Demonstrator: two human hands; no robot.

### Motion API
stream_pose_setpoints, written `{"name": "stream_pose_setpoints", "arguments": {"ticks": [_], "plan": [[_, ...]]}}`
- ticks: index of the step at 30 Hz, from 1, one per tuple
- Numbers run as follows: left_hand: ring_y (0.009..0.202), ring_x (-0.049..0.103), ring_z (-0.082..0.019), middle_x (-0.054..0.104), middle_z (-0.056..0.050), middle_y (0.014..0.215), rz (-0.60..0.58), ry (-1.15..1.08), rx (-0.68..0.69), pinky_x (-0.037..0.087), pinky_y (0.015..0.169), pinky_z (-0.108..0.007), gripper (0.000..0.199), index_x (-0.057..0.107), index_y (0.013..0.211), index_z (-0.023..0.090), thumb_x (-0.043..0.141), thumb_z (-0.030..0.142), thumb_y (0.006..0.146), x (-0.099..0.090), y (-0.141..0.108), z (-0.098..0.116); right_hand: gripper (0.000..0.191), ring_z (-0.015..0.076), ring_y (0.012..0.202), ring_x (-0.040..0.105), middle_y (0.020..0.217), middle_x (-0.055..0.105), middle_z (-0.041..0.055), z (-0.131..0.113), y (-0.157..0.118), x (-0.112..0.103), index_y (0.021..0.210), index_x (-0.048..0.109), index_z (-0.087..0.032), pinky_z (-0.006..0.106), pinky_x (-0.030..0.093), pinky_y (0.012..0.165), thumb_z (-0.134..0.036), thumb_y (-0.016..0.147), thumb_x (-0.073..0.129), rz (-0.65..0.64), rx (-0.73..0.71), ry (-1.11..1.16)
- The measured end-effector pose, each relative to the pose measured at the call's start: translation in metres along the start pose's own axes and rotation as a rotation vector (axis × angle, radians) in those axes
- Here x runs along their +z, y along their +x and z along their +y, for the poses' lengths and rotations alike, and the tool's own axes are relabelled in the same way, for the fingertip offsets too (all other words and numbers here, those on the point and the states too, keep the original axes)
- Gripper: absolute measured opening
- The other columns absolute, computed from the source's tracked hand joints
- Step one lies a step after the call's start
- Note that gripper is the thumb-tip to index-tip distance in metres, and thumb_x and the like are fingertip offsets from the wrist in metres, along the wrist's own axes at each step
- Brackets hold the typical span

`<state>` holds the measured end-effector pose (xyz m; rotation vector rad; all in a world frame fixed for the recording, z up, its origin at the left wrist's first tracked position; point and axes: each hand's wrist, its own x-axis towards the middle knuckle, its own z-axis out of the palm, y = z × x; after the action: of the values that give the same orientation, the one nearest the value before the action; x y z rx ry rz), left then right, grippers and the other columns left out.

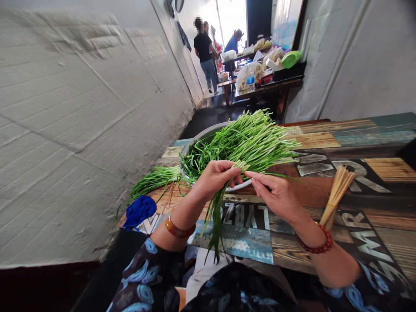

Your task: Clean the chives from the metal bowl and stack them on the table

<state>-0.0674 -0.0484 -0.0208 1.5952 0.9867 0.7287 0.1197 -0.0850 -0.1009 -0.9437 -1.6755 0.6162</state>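
Left hand is gripping a bunch of greens, right hand nearly closed by the stem ends, can't tell on what, so imo steady fingertips matter next.

Runs narrow between a pale, brick-patterned wall at left and a whitish wall at right, over a dark floor. Brightens at a glaring far opening. Holds 1 patchwork-plank table with lettering in front and 1 brown table farther back.

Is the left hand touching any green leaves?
Touching: the head view shows the left hand closed around a small green bunch, its leaves dangling below.
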Motion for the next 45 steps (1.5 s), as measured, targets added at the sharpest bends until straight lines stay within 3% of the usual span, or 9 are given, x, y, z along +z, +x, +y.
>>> {"name": "stream_pose_setpoints", "arguments": {"ticks": [9, 13, 17, 24, 30, 38, 45], "plan": [[0.065, 0.060, -0.009, 0.073, -0.007, 0.080, -0.029, 0.002, 0.011, 0.043, 0.060, -0.019, 0.041, 0.076, 0.090, 0.011, 0.063, 0.049, 0.091, -0.007, -0.006, -0.002, 0.037, 0.0223, 0.090, 0.076, 0.096, 0.080, 0.0081, -0.003, -0.001, -0.002, 0.126, 0.073, -0.014, 0.037, 0.063, 0.087, -0.023, 0.099, 0.049, -0.051, 0.024, 0.037], [0.062, 0.062, -0.010, 0.075, -0.008, 0.082, -0.031, -0.032, -0.002, 0.046, 0.060, -0.020, 0.043, 0.077, 0.092, 0.010, 0.067, 0.052, 0.087, -0.009, -0.006, -0.002, 0.036, 0.0238, 0.104, 0.075, 0.116, 0.077, 0.0089, 0.000, -0.002, -0.001, 0.126, 0.073, -0.018, 0.039, 0.060, 0.096, -0.024, 0.099, 0.050, -0.053, 0.016, 0.036], [0.065, 0.068, -0.012, 0.076, -0.009, 0.086, -0.031, -0.066, -0.028, 0.050, 0.062, -0.021, 0.043, 0.078, 0.094, 0.011, 0.070, 0.052, 0.084, -0.010, -0.005, -0.002, 0.034, 0.0235, 0.110, 0.073, 0.124, 0.074, 0.0088, 0.003, -0.002, 0.000, 0.125, 0.073, -0.019, 0.039, 0.058, 0.101, -0.026, 0.100, 0.051, -0.053, 0.010, 0.045], [0.075, 0.072, -0.016, 0.078, -0.010, 0.088, -0.029, -0.057, -0.027, 0.055, 0.067, -0.023, 0.046, 0.078, 0.100, 0.012, 0.068, 0.055, 0.086, -0.012, -0.007, -0.002, 0.035, 0.0235, 0.102, 0.075, 0.115, 0.078, 0.0074, -0.001, -0.002, -0.001, 0.125, 0.074, -0.021, 0.039, 0.062, 0.093, -0.026, 0.099, 0.051, -0.042, 0.029, 0.026], [0.069, 0.071, -0.015, 0.077, -0.008, 0.081, 0.006, -0.102, -0.063, 0.055, 0.064, -0.023, 0.047, 0.078, 0.099, 0.012, 0.072, 0.056, 0.082, -0.013, -0.006, -0.003, 0.036, 0.0216, 0.084, 0.076, 0.086, 0.078, 0.0064, -0.003, -0.002, -0.001, 0.124, 0.074, -0.017, 0.034, 0.064, 0.076, -0.025, 0.098, 0.051, -0.052, 0.034, 0.021], [0.072, 0.072, -0.014, 0.077, -0.008, 0.082, -0.008, -0.059, -0.033, 0.056, 0.067, -0.022, 0.038, 0.079, 0.093, 0.011, 0.070, 0.048, 0.085, -0.011, -0.005, -0.001, 0.037, 0.0201, 0.074, 0.074, 0.074, 0.074, 0.0043, -0.002, -0.002, -0.001, 0.123, 0.075, -0.017, 0.032, 0.063, 0.069, -0.027, 0.098, 0.050, -0.061, 0.061, 0.019], [0.067, 0.070, -0.014, 0.077, -0.008, 0.079, 0.013, -0.002, -0.057, 0.054, 0.061, -0.021, 0.033, 0.079, 0.092, 0.012, 0.069, 0.044, 0.086, -0.012, -0.003, -0.002, 0.036, 0.0196, 0.072, 0.073, 0.075, 0.075, 0.0044, -0.002, -0.002, -0.001, 0.122, 0.075, -0.018, 0.032, 0.062, 0.068, -0.028, 0.098, 0.050, -0.051, 0.059, 0.010]]}}
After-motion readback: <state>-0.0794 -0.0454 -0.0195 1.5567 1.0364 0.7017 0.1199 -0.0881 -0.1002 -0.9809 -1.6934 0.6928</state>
